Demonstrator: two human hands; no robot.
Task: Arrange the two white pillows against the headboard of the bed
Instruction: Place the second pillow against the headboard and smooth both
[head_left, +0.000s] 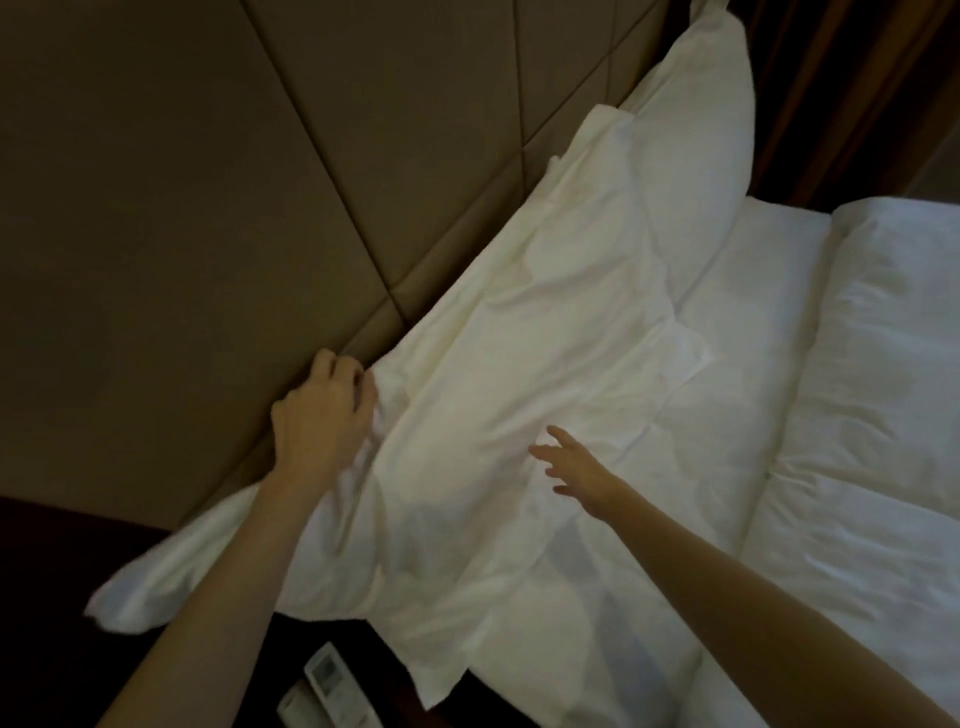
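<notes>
A white pillow (519, 374) lies near me, its long top edge along the padded brown headboard (208, 182). A second white pillow (696, 156) leans against the headboard farther away, partly overlapped by the near one. My left hand (322, 410) grips the near pillow's top edge beside the headboard. Fingers spread, my right hand (571, 462) hovers over or lightly touches the pillow's front face and holds nothing.
A folded white duvet (883, 389) covers the bed at the right, with the white sheet (753, 291) showing beside the pillows. Two remote controls (332, 686) lie on a dark nightstand at the bottom left. Dark curtains (831, 93) hang at the top right.
</notes>
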